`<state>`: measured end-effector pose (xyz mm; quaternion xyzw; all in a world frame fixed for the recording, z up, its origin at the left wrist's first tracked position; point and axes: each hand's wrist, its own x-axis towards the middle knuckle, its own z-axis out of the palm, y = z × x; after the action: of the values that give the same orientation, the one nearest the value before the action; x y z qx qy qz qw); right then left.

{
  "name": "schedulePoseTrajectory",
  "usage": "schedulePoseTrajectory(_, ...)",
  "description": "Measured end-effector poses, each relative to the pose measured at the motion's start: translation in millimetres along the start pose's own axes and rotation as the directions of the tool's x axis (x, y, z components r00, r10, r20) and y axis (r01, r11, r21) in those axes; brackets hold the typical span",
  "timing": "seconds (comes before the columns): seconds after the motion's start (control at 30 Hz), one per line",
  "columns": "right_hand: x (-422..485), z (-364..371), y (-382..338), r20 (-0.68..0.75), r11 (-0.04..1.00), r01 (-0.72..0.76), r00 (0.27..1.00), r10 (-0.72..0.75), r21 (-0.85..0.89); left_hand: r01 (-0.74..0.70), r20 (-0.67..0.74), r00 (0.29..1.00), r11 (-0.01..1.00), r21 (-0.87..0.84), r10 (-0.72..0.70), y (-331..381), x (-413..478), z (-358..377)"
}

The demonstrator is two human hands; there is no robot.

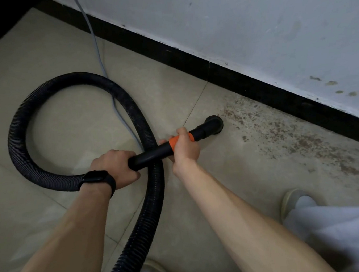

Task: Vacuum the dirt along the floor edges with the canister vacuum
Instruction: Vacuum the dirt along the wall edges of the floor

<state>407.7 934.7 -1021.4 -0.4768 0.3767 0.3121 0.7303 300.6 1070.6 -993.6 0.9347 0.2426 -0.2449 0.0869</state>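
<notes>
Firmly, the left hand (114, 165) and right hand (185, 146) each wrap a full grip round the vacuum wand (154, 153).

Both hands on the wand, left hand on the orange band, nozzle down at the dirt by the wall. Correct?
No: head view shows the right hand on the orange band; the left hand grips the wand further back. Nozzle is down at the dirt by the wall.

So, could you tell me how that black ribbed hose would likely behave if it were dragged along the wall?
The hose looks floppy: it loops and crosses itself, so it would probably trail rather than push. Its loop lies over the grey cable and may snag it.
</notes>
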Motion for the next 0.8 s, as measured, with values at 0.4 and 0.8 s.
schedulePoseTrajectory(0.4, 10, -13, -7, -0.005, 0.999, 0.025, 1.0, -0.025, -0.029, -0.052, 0.054, 0.997, 0.997, 0.053, 0.049, 15, 3, 2)
schedulePoseTrajectory(0.8, 29, -8, -31, 0.05, 0.997, 0.07, 0.996, -0.069, -0.037, -0.124, 0.053, 0.991, 0.988, 0.093, 0.12, 33, 17, -5)
